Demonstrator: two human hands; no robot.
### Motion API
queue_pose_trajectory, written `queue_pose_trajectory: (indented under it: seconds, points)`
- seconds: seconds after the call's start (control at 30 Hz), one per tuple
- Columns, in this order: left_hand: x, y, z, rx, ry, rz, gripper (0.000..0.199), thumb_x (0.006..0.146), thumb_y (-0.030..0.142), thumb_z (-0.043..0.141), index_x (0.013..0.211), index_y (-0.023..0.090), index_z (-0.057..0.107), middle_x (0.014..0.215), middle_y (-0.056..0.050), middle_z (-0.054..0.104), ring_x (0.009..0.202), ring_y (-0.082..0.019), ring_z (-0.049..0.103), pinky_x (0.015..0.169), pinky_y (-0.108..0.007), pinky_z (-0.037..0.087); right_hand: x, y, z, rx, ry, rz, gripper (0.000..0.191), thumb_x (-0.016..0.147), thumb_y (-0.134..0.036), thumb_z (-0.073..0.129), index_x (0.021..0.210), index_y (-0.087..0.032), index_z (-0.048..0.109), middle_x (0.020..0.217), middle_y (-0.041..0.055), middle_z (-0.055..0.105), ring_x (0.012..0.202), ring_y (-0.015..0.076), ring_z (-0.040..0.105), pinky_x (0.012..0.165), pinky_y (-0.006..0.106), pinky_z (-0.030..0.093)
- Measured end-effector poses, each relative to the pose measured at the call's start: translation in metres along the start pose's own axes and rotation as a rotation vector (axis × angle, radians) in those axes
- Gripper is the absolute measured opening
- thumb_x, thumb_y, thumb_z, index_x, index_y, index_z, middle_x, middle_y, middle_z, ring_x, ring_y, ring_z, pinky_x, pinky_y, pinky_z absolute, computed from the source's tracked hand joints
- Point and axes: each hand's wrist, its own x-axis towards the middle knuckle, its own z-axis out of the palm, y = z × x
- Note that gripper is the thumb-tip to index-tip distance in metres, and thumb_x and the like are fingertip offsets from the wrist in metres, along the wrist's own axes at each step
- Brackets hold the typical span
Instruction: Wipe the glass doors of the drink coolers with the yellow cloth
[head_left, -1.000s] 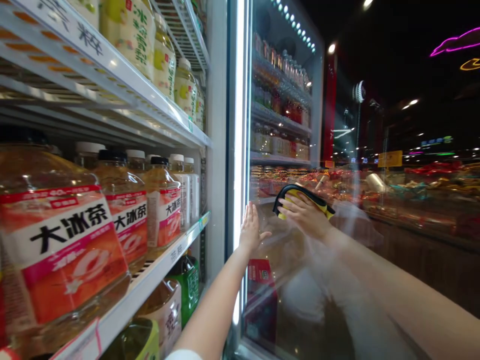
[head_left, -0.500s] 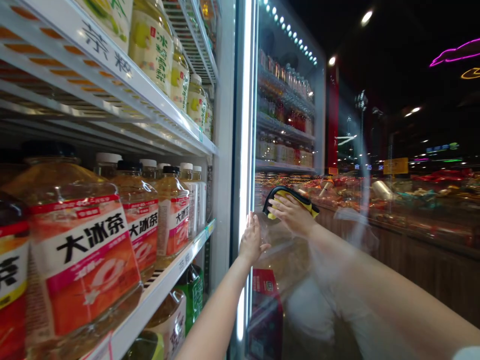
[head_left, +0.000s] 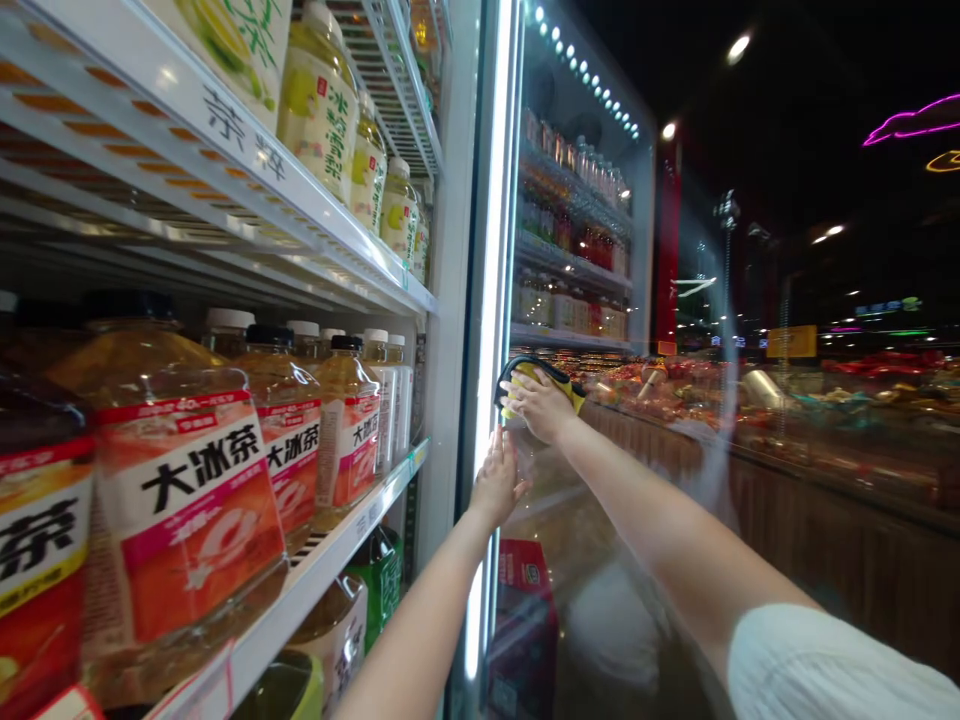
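Observation:
My right hand (head_left: 541, 404) presses a yellow and black cloth (head_left: 576, 392) against the glass door (head_left: 600, 500), close to its lit edge. The cloth is bunched under my palm and fingers. Just below and to the left, my left hand (head_left: 496, 480) rests against the bright light strip (head_left: 487, 330) on the door's edge. Its fingers stretch upward, and nothing shows in them. Part of the cloth is hidden behind my right hand.
Left of the door, a cooler shelf (head_left: 375, 505) holds large bottles of iced tea (head_left: 199, 500). Pale yellow drink bottles (head_left: 319, 110) stand on the shelf above. Through the glass appear a red box (head_left: 525, 565) and stocked shelves (head_left: 577, 270); heaped goods (head_left: 847, 390) lie at right.
My right hand has slid left across the glass with the cloth, toward the lit edge and my left hand. My left hand stays at the strip, and the view has shifted slightly.

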Motion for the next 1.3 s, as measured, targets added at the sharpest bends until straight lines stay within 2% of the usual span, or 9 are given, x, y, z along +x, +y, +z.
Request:
queue_pose_trajectory:
  seconds: [0.17,0.27,0.4,0.57,0.7,0.87,1.03,1.13,1.3]
  points:
    - [0.022,0.012,-0.010,0.011,0.045,0.031,0.094,0.093,0.031,0.065,0.163,0.012,0.005,0.170,-0.029,0.009,0.158,-0.036,0.004,0.126,-0.058,0.026,-0.031,0.039,-0.036,-0.070,0.149,0.206,0.046,0.104,-0.022,0.040,0.147,-0.022,0.055,0.165,0.0098,0.039,0.156,0.0318,0.028,0.124,0.067,0.018]
    - [0.029,0.023,-0.008,0.003,0.064,0.051,0.100,0.092,0.036,0.066,0.163,0.012,-0.001,0.170,-0.030,0.008,0.158,-0.037,0.004,0.125,-0.060,0.027,-0.068,0.026,-0.026,-0.116,0.224,0.275,0.047,0.103,-0.023,0.042,0.150,-0.023,0.052,0.165,0.0094,0.041,0.156,0.0326,0.028,0.124,0.066,0.018]
    - [0.037,0.043,-0.002,-0.033,0.078,0.076,0.113,0.088,0.038,0.071,0.163,0.015,-0.011,0.170,-0.030,0.008,0.158,-0.037,0.006,0.123,-0.061,0.030,-0.082,0.013,-0.012,-0.097,0.136,0.137,0.046,0.101,-0.017,0.044,0.144,-0.030,0.058,0.159,0.0028,0.050,0.152,0.0275,0.037,0.124,0.059,0.025]
    - [0.054,0.073,-0.006,-0.033,0.154,0.093,0.118,0.086,0.042,0.074,0.163,0.014,-0.011,0.171,-0.028,0.002,0.159,-0.036,0.000,0.125,-0.060,0.026,-0.067,0.058,-0.053,-0.114,0.203,0.230,0.045,0.104,-0.024,0.043,0.147,-0.027,0.055,0.162,0.0059,0.046,0.153,0.0301,0.034,0.124,0.063,0.022]
    - [0.064,0.100,-0.010,-0.057,0.157,0.126,0.117,0.086,0.044,0.073,0.164,0.016,-0.010,0.172,-0.025,0.002,0.159,-0.035,0.000,0.126,-0.061,0.023,-0.115,0.072,-0.070,-0.172,0.362,0.451,0.049,0.104,-0.027,0.043,0.152,-0.022,0.049,0.164,0.0113,0.042,0.155,0.0345,0.028,0.123,0.067,0.019]
    - [0.074,0.128,-0.013,-0.073,0.160,0.195,0.119,0.085,0.043,0.074,0.164,0.016,-0.010,0.172,-0.025,0.003,0.160,-0.035,0.000,0.127,-0.059,0.018,-0.158,0.059,-0.060,-0.171,0.253,0.345,0.049,0.103,-0.024,0.043,0.152,-0.027,0.050,0.163,0.0067,0.045,0.155,0.0311,0.030,0.125,0.065,0.018]
    - [0.090,0.155,-0.020,-0.075,0.199,0.201,0.119,0.086,0.044,0.073,0.163,0.014,-0.013,0.172,-0.025,0.005,0.160,-0.034,-0.001,0.128,-0.058,0.014,-0.137,0.107,-0.102,-0.179,0.274,0.344,0.048,0.103,-0.025,0.046,0.150,-0.027,0.052,0.163,0.0059,0.044,0.154,0.0313,0.031,0.126,0.064,0.018]
    - [0.096,0.173,-0.022,-0.080,0.210,0.220,0.117,0.087,0.044,0.073,0.164,0.015,-0.010,0.173,-0.023,0.005,0.161,-0.034,0.000,0.129,-0.058,0.015,-0.160,0.128,-0.122,-0.217,0.388,0.472,0.050,0.103,-0.027,0.047,0.152,-0.023,0.050,0.164,0.0092,0.042,0.155,0.0360,0.029,0.124,0.067,0.017]
    - [0.104,0.196,-0.018,-0.073,0.213,0.280,0.114,0.087,0.047,0.071,0.165,0.017,-0.008,0.173,-0.021,0.006,0.161,-0.032,0.001,0.128,-0.057,0.017,-0.214,0.107,-0.105,-0.237,0.411,0.541,0.052,0.104,-0.027,0.043,0.155,-0.021,0.046,0.164,0.0132,0.041,0.156,0.0387,0.024,0.122,0.071,0.017]
